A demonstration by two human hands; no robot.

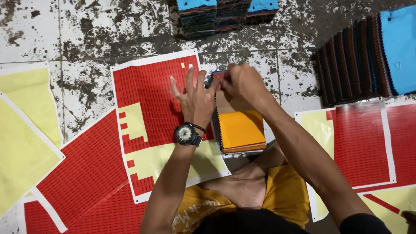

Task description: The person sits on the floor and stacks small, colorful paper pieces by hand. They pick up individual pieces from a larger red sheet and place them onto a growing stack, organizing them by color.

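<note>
Pinching the top edge of a stack of orange fabric swatches (242, 129), the right hand (242, 80) worked beside the left hand (197, 100), fingers spread. Red sticker sheet (152, 94), glossy and gridded, lay at nine o'clock; blue-topped swatch piles (225, 1) at twelve.

Both arms outstretched, left hand (197, 98) fingers spread, right hand (242, 82) curled, hands touching.

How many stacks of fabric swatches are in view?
3. One stack lies at the top centre, one fanned stack at the right, and one orange-topped stack under the hands. More may lie outside the frame.
</note>
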